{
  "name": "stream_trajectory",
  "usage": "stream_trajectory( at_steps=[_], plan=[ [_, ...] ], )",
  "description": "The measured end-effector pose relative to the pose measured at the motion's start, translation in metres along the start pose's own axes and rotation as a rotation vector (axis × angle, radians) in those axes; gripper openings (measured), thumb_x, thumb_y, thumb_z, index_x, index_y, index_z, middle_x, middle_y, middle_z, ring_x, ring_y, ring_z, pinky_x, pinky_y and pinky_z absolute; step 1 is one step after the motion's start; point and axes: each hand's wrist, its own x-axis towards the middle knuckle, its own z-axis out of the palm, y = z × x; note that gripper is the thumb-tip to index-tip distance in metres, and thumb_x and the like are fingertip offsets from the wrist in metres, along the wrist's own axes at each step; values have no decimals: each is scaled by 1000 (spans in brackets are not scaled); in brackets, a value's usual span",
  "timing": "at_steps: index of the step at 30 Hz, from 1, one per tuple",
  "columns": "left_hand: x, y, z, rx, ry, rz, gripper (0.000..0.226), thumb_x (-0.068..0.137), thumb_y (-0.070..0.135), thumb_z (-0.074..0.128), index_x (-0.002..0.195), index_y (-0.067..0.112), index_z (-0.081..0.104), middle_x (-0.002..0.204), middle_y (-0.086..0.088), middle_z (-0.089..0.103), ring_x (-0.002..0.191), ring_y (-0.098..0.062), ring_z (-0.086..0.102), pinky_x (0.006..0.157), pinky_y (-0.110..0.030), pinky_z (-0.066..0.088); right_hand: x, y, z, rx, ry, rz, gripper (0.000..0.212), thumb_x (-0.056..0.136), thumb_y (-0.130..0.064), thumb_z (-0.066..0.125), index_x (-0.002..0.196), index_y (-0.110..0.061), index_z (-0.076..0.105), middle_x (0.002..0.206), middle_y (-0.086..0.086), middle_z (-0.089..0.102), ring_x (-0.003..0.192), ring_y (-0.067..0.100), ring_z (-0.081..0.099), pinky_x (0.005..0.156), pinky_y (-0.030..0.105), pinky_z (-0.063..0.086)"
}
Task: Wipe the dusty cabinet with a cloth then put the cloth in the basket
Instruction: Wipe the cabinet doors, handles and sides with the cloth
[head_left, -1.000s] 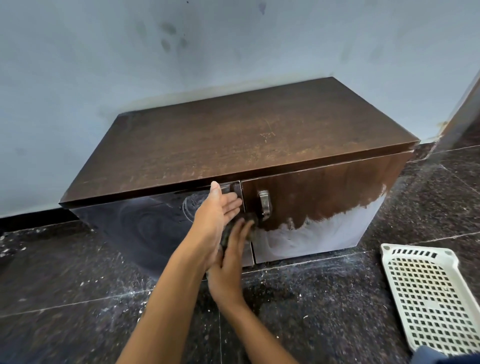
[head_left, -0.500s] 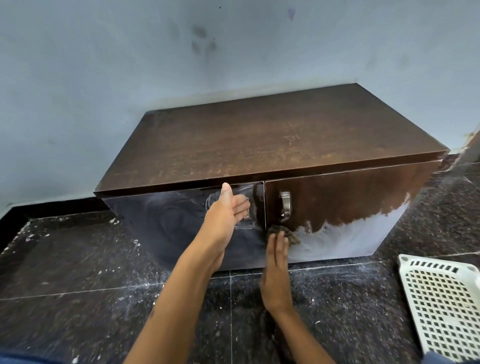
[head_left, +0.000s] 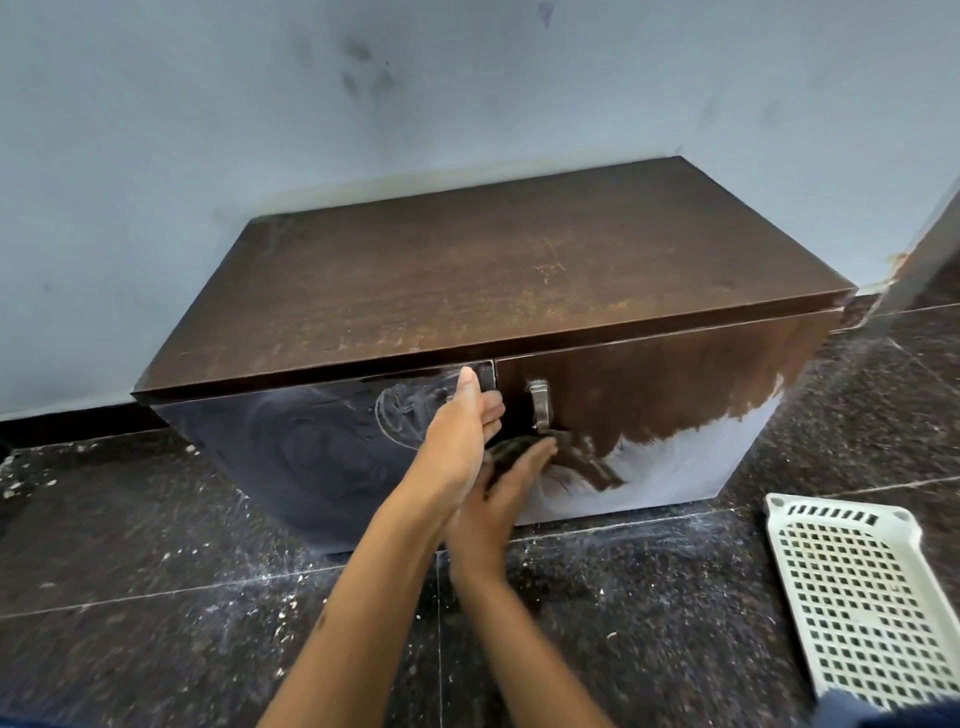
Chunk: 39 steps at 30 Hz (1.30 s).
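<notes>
Dark cloth (head_left: 511, 451) against half-dusty brown cabinet (head_left: 498, 280) front; white perforated basket (head_left: 852, 597) on floor, right.

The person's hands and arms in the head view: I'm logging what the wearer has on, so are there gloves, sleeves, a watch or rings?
Both are bare. The left hand and right hand wear no gloves, and no ring or watch shows. Both forearms are uncovered down to the frame's bottom edge, with no sleeve in sight. A strip of blue fabric at the lower right corner may be clothing; that cannot be told.
</notes>
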Motion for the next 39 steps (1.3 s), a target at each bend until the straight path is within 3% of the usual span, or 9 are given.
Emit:
stream_trajectory(
  at_steps=[3,8,15,19,22,27,30,34,39],
  plan=[
    [2,-2,8,36,-17,-4,61,101,44,12,143,6,34,150,-5,36,136,-14,36,113,-29,19,-3,19,-3,-70,-54,-41,76,101,-15,42,144,-29,-19,147,-17,-33,126,-20,-26,94,-8,-4],
    [6,-2,16,46,-39,14,62,100,45,12,145,7,31,151,-2,35,137,-13,35,113,-28,18,21,11,-19,25,45,168,67,101,-11,37,150,-21,-7,154,-9,-24,144,9,-11,117,30,10],
    [14,0,28,-33,-18,11,47,101,43,17,103,19,57,121,-3,57,132,-19,42,112,-30,27,-12,8,-3,22,-214,15,96,75,-80,37,146,-34,-7,151,-20,-23,139,-6,-13,114,18,10],
    [17,5,28,36,-4,0,43,102,42,14,79,22,45,85,1,43,89,-7,54,86,-16,34,-2,15,-20,-27,-50,47,74,99,-13,43,145,-38,-9,156,-13,-19,140,-5,-10,111,17,5],
    [16,4,29,47,15,3,40,102,41,15,70,23,32,78,4,37,74,-1,46,89,-14,32,28,16,-44,12,251,171,71,98,-5,40,151,-28,-2,160,-2,-2,145,21,12,116,36,19],
    [22,0,23,33,15,-2,47,101,46,16,71,23,43,92,8,54,102,-7,53,110,-28,27,38,-6,-55,-207,270,-497,56,98,-10,38,150,-13,16,158,7,5,146,12,7,117,20,15],
    [19,0,23,23,-6,-19,48,100,49,14,75,24,47,97,7,59,118,-12,52,113,-32,24,52,14,-70,-495,92,-817,53,94,-3,39,146,-8,26,154,10,16,146,20,12,117,37,22],
    [17,0,25,-11,-3,-26,48,101,45,14,85,21,52,109,0,61,128,-18,47,112,-29,24,72,38,-96,-752,-47,-976,56,90,3,40,143,-10,29,152,5,22,146,18,10,115,41,23],
    [13,3,28,-46,12,-31,61,101,43,16,142,1,35,145,-13,42,133,-21,42,114,-30,23,84,45,-117,-962,-78,-1059,60,84,4,35,140,-15,37,149,0,32,144,15,18,113,35,18]
  ],
)
